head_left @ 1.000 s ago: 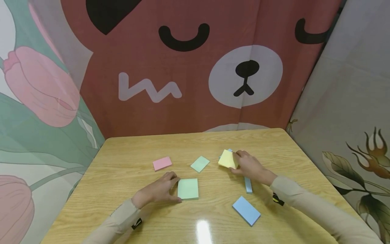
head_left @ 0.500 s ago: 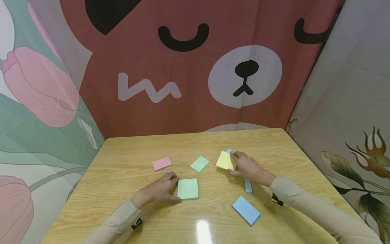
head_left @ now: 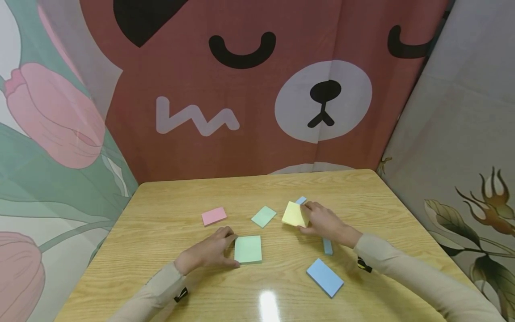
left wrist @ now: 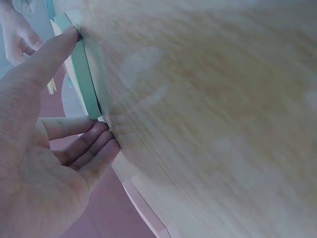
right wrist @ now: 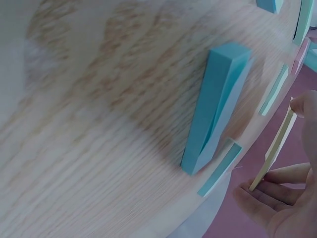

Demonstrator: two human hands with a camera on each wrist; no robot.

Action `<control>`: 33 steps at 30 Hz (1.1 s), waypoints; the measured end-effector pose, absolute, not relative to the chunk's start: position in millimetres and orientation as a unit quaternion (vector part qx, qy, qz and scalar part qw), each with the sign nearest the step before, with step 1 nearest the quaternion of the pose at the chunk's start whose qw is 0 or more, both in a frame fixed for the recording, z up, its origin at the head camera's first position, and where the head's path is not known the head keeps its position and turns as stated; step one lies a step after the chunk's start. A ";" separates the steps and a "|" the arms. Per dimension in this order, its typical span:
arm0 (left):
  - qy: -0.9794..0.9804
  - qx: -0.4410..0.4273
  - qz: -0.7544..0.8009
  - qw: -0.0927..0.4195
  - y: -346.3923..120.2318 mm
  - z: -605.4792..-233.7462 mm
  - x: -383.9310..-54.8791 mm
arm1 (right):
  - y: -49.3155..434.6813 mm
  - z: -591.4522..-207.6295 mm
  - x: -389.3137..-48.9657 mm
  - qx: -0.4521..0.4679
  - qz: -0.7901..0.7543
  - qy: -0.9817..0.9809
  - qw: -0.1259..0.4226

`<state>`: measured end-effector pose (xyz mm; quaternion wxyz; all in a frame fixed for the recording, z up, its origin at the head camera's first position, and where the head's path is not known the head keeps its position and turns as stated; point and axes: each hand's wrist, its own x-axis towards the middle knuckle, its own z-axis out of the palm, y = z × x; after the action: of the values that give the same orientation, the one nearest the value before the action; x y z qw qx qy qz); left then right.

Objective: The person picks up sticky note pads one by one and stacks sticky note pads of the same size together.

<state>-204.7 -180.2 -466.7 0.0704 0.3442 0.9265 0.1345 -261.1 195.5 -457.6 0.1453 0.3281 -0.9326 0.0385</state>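
Note:
A square green sticky note pad (head_left: 248, 249) lies flat on the table. My left hand (head_left: 211, 252) grips its left edge; in the left wrist view, the thumb and index fingertip sit at opposite ends of the pad (left wrist: 85, 74). My right hand (head_left: 327, 222) holds a yellow sticky note pad (head_left: 294, 215), thumb on one edge and fingers on the other. In the right wrist view this thin yellow pad (right wrist: 272, 151) is tilted and raised off the table. Behind it, a small blue pad (head_left: 301, 200) is partly hidden.
A pink pad (head_left: 214, 216) and a smaller green pad (head_left: 263, 216) lie farther back on the wooden table (head_left: 169, 197). Under my right forearm is a narrow blue pad (head_left: 327, 246), with a larger blue pad (head_left: 325, 277) nearer. A bear-print curtain (head_left: 249, 152) hangs behind.
My right hand has moved slightly left and nearer with the yellow pad, showing more of the small blue pad behind. The left hand and green pad stay put.

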 end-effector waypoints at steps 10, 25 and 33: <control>0.926 0.345 0.136 0.074 -179.1 -465.7 -204.1 | 187.3 -456.1 -256.2 0.344 0.040 -0.927 0.143; 0.925 0.342 0.144 0.080 -177.5 -462.8 -202.9 | 180.5 -457.2 -253.8 0.356 0.045 -0.922 0.146; 0.926 0.338 0.146 0.081 -176.6 -464.3 -204.3 | 177.4 -456.2 -253.3 0.363 0.047 -0.918 0.149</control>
<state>-204.3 -176.6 -464.3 0.0812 0.3379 0.9263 0.1456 -253.3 177.4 -456.2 0.1488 0.3634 -0.9184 0.0474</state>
